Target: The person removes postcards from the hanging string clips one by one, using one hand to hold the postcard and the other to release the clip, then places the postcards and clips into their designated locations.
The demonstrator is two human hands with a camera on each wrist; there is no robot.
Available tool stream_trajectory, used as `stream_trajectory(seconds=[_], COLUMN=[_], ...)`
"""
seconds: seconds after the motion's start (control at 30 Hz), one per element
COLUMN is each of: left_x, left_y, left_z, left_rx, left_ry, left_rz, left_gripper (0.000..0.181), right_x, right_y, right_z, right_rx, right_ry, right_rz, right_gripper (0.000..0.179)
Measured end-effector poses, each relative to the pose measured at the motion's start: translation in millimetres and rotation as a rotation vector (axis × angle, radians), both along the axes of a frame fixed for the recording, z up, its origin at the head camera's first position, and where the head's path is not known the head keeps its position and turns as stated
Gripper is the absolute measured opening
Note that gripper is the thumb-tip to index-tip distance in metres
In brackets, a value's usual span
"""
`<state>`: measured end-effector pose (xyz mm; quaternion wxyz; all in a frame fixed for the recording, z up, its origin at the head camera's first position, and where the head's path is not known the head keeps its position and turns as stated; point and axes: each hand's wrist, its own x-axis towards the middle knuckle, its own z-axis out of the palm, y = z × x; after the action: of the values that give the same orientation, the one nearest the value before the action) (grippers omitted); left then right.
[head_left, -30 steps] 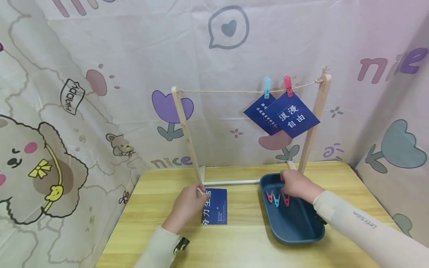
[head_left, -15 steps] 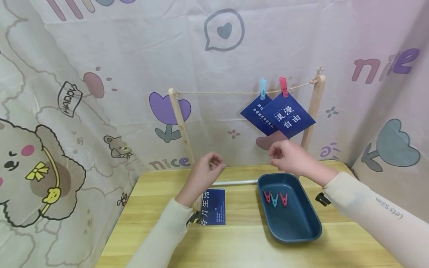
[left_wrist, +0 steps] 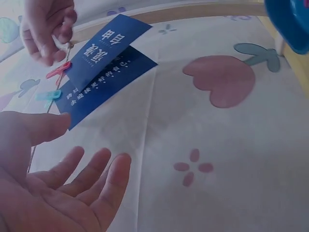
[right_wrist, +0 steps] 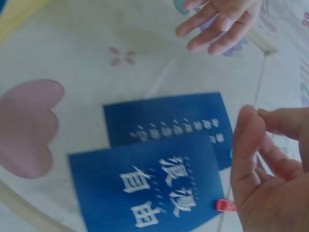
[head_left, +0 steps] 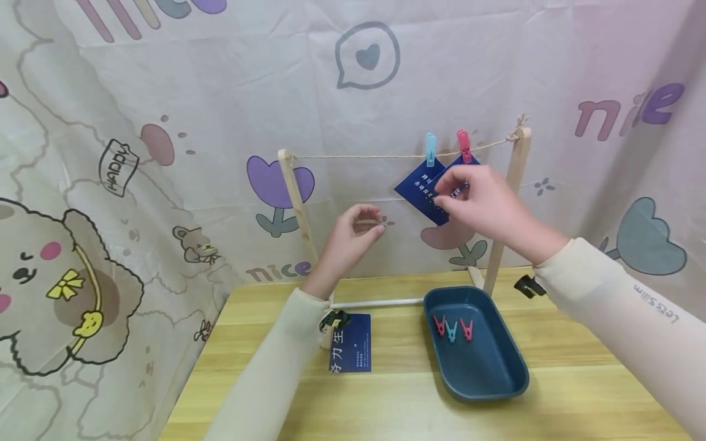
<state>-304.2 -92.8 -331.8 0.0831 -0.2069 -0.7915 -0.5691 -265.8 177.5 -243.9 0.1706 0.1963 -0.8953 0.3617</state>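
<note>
Two blue cards with white characters hang from a twine line (head_left: pixel 358 157). A light-blue clothespin (head_left: pixel 431 150) clips the rear card (head_left: pixel 413 187), and a red clothespin (head_left: pixel 464 146) clips the front card (right_wrist: pixel 116 193), which overlaps it. My right hand (head_left: pixel 485 199) is raised in front of the cards, fingers loosely curved and holding nothing; it covers much of the front card in the head view. Left of the cards, my left hand (head_left: pixel 353 236) hovers below the line with fingers spread and palm bare, as the left wrist view shows.
Wooden posts (head_left: pixel 298 202) hold the line. A dark blue tray (head_left: pixel 480 373) with two red clothespins (head_left: pixel 467 329) and a blue clothespin (head_left: pixel 451 331) stands on the wooden table (head_left: pixel 397 404). Another blue card (head_left: pixel 357 349) lies flat at the left post's foot. A printed cloth hangs behind.
My left hand has risen from the flat card toward the line. My right hand has left the tray and come up in front of the hanging cards. The clothespins and cards stay put.
</note>
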Motion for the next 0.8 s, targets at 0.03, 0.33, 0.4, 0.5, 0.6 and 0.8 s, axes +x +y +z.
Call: stream_trajectory(seconds=[0.03, 0.33, 0.4, 0.5, 0.6, 0.8], left_x=[-1.9, -15.0, -17.3, -20.4, -23.4, -31.0], left_y=[2.4, 24.1, 28.1, 33.3, 38.6, 51.0], left_z=[2.1, 11.8, 13.4, 15.3, 16.4, 14.2], left_rx=[0.020, 0.148, 0.168, 0.189, 0.192, 0.216], left_ry=[-0.001, -0.021, -0.029, -0.040, -0.042, -0.034], left_rz=[-0.005, -0.091, -0.095, -0.090, -0.071, -0.041], left_gripper=[0.036, 0.050, 0.048, 0.046, 0.045, 0.042], right_x=[-1.1, -18.1, -20.4, -23.0, -25.0, -34.2], right_y=[-1, -4, -5, -6, -6, -7], right_z=[4.1, 28.6, 32.5, 37.0, 40.4, 44.5], right_rx=[-0.025, -0.085, -0.096, -0.102, -0.098, -0.082], right_ry=[0.013, 0.167, 0.186, 0.202, 0.201, 0.141], right_rz=[0.002, -0.043, -0.051, -0.062, -0.065, -0.032], right_gripper=[0.011, 0.020, 0.022, 0.025, 0.030, 0.043])
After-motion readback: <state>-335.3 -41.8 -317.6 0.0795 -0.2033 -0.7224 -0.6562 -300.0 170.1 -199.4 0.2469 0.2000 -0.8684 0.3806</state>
